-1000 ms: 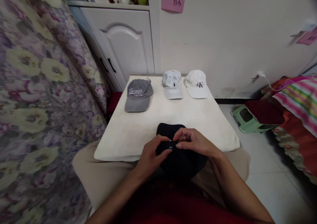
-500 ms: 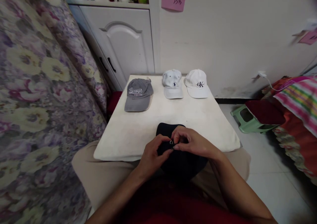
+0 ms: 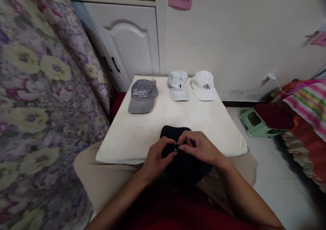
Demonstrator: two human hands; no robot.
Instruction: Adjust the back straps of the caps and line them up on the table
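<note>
A dark navy cap [image 3: 187, 170] lies at the near edge of the table, its brim pointing away from me and its back towards my lap. Above it my left hand [image 3: 158, 155] pinches a small metal buckle [image 3: 176, 147] between thumb and forefinger. My right hand [image 3: 200, 147] is closed too, thumb and forefinger together on what looks like the cap's dark strap, right beside the buckle. How far the strap runs through the buckle is hidden by my fingers.
On the white-covered table [image 3: 122, 138] sit a grey cap [image 3: 144, 96], a pale blue cap [image 3: 178, 85] and a white cap [image 3: 203, 85]. A floral curtain [image 3: 51, 121] hangs on the left. A green stool [image 3: 257, 121] stands right, near a bed. Behind are a cabinet [image 3: 132, 43] and a wall.
The buckle has turned a little between my fingers, and my right fingertips have shifted slightly at it. The view has moved a little; the caps on the table stay in place.
</note>
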